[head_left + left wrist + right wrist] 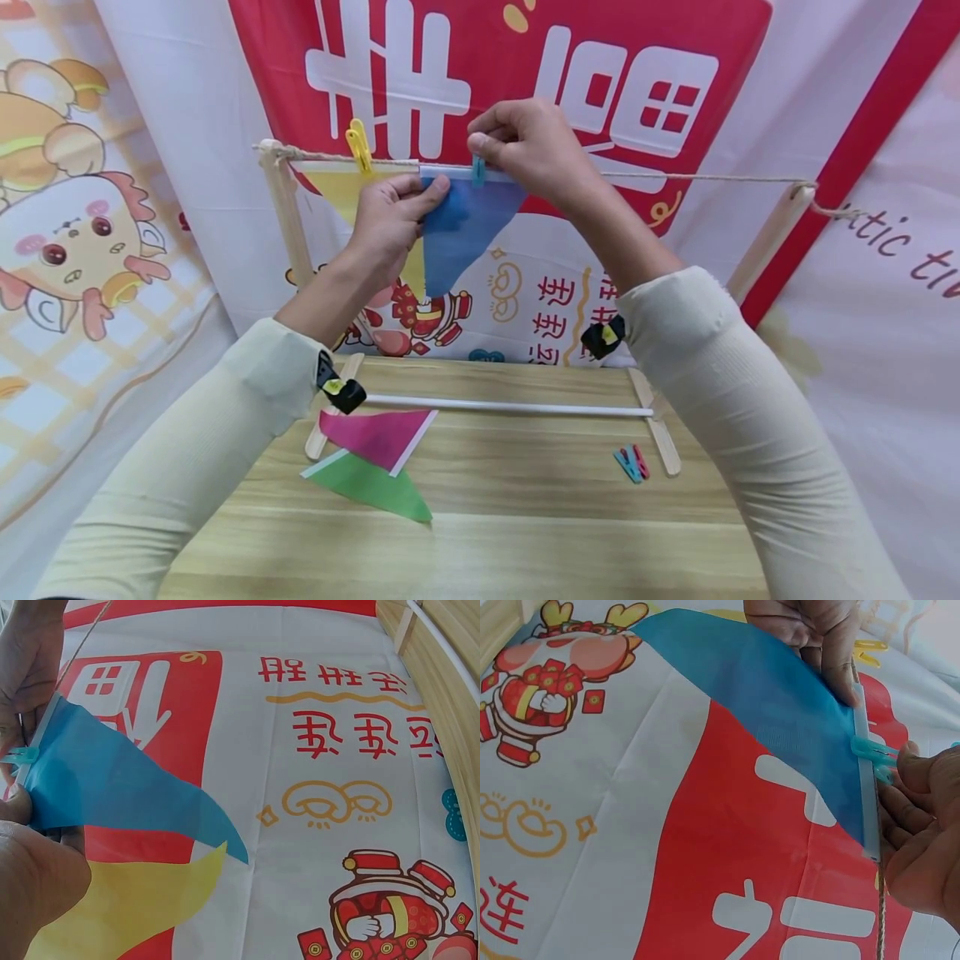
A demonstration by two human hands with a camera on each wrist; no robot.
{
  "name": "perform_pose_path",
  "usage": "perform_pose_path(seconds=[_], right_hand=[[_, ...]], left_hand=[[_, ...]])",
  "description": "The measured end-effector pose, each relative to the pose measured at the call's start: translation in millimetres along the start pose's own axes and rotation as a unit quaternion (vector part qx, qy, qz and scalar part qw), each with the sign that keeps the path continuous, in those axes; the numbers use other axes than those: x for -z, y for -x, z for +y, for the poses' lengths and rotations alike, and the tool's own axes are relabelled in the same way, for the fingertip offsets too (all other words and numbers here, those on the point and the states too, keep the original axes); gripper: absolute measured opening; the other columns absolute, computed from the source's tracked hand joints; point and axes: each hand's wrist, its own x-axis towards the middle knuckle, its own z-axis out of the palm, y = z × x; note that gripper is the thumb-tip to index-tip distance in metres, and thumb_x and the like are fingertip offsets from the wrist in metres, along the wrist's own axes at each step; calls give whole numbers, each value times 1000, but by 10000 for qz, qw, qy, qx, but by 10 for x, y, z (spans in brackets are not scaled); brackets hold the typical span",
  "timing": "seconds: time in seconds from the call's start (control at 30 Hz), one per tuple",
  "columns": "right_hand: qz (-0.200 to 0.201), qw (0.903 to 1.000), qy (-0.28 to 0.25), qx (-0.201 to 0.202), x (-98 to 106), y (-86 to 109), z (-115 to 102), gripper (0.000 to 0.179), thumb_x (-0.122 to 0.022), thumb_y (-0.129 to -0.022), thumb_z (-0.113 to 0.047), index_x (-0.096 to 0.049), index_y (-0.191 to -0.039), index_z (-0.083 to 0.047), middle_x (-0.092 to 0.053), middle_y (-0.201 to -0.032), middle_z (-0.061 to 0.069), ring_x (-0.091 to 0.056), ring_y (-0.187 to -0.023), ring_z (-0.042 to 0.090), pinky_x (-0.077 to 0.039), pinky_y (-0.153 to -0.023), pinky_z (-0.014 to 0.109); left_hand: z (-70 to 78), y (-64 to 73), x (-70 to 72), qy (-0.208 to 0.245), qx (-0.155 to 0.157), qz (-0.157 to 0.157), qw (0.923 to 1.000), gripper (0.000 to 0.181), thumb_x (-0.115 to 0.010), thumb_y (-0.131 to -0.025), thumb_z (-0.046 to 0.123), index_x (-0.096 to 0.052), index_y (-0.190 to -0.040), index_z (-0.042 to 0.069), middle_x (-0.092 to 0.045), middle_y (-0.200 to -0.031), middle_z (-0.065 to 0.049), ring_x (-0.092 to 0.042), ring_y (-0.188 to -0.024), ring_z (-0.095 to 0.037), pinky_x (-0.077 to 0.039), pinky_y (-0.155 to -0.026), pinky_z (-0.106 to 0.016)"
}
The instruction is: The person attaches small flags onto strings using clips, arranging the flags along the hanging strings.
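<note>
The desk (525,492) is cut off at the bottom of the head view. Above it stretches a rope (712,177), partly blocked by the right hand. A blue pennant (468,233) hangs there beside a yellow pennant (333,187), whose middle the left hand (386,221) covers. That hand pinches the blue pennant's upper corner, some fingers hidden behind. The right hand (532,146) pinches a teal clip (478,171) at its white edge, handles obscured.
</note>
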Motion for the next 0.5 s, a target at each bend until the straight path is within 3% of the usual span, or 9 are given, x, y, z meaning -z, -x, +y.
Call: perform_pose_path(seconds=[0.5], right_hand=[[-327,9994,50,-78,46,41,17,48,-69,-113,-36,-69,-154,-12,-77,-145,7,-75,-128,21,-62,-116,36]], left_hand=[[-13,19,14,-79,-34,-15,10000,48,-78,-105,35,-75,-148,15,-74,-154,-4,-69,-145,-32,-50,-129,-57]])
